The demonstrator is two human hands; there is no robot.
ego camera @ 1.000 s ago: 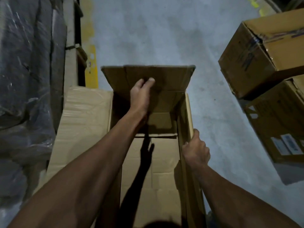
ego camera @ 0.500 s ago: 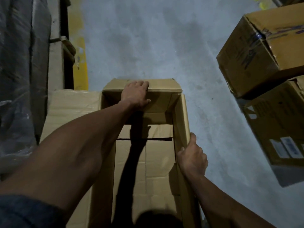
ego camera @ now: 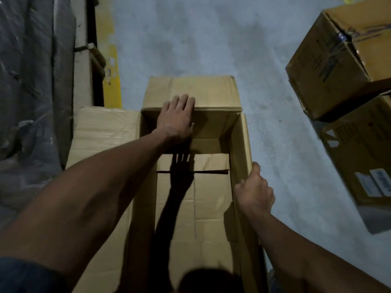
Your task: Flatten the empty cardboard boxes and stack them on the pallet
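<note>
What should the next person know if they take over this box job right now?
Left hand: flat, pressing the far flap of the open box.
Right hand: grip on the box's right wall.
Box stands open on the floor, not yet flat.
A flat sheet of cardboard lies to its left.
Two more boxes wait at right.
Left: collapse this one, stack it, do the rest.

Grey concrete floor (ego camera: 211,39) bears an open cardboard box (ego camera: 190,89) (flaps out) and yellow stripe (ego camera: 113,60).
</note>
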